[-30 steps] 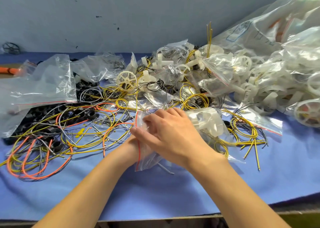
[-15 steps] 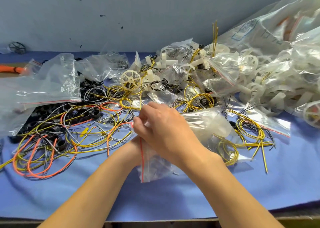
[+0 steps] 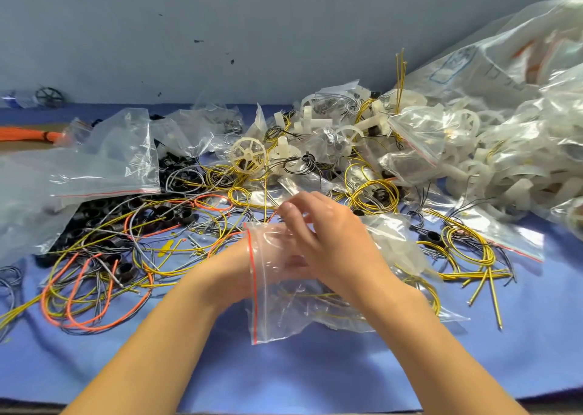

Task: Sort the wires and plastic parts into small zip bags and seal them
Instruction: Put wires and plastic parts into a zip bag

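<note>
A small clear zip bag (image 3: 284,313) with a red seal strip hangs in front of me, its mouth turned to the left. Thin yellow and grey wires lie inside it. My left hand (image 3: 271,263) is pushed into the bag's mouth and shows through the plastic. My right hand (image 3: 328,238) lies over the bag's top and pinches its upper edge. Loose yellow, orange and grey wires (image 3: 104,282) sprawl on the blue table (image 3: 315,370) to the left. A white plastic wheel (image 3: 247,156) lies behind the hands.
A large clear bag (image 3: 94,168) covers black rings at the left. Filled zip bags of white parts (image 3: 492,149) pile up at the right against a grey wall. A yellow wire coil (image 3: 467,250) lies right of my hands. An orange wire bundle (image 3: 28,137) sits at far left.
The bag has dropped lower and turned, so its red strip now runs down the left side. My left hand has gone into its mouth; my right hand shifted up along the top edge.
</note>
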Motion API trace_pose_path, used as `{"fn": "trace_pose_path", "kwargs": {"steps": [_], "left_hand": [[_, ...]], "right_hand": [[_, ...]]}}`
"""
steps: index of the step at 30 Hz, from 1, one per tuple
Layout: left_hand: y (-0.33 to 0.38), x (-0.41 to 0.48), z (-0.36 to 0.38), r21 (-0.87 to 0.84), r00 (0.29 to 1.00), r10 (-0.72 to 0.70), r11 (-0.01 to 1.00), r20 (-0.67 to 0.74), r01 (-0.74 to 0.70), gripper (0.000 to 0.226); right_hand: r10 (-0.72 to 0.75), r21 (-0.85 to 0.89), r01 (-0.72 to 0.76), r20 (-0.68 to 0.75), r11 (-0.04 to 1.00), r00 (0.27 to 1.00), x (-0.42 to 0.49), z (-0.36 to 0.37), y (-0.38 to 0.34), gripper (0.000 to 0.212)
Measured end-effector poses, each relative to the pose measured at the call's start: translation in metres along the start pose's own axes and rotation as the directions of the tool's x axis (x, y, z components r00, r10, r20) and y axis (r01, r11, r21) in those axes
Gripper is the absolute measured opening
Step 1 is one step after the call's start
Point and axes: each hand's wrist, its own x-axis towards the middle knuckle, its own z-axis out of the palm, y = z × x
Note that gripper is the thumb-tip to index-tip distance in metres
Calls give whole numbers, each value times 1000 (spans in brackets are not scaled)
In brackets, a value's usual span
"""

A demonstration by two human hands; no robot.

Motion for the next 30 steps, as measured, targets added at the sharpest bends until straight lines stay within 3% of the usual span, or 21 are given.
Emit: {"fn": "trace_pose_path", "kwargs": {"steps": [2, 5, 9, 11, 18, 24, 28, 30], "left_hand": [[11, -5, -11, 36, 997, -67, 997, -22, 68, 23], [27, -13, -28, -24, 938, -131, 991, -322, 131, 22], [34, -17, -47, 25, 713, -41, 996, -700, 81, 32], [31, -17, -54, 121, 630, 20, 986, -777, 117, 31], [22, -4, -67, 500, 595, 269, 826, -757, 262, 25], [18, 21, -74, 727, 649, 360, 493, -671, 478, 31], [11, 38, -80, 751, 669, 342, 268, -660, 604, 38], [7, 43, -82, 720, 649, 322, 209, -690, 662, 38]], "right_hand": [[19, 45, -18, -14, 999, 1000, 2, -1, 4, 25], [31, 106, -27, -38, 994, 999, 6, -3, 5, 21], [53, 171, -43, -56, 984, 997, 11, -9, 4, 18], [76, 208, -60, -69, 976, 995, 13, -12, 4, 18], [122, 263, -88, -117, 961, 986, 23, -22, 10, 18], [191, 357, -115, -187, 927, 964, 34, -39, 25, 19], [231, 378, -128, -242, 917, 942, 41, -48, 40, 19], [249, 392, -135, -256, 910, 934, 42, -53, 48, 19]]}}
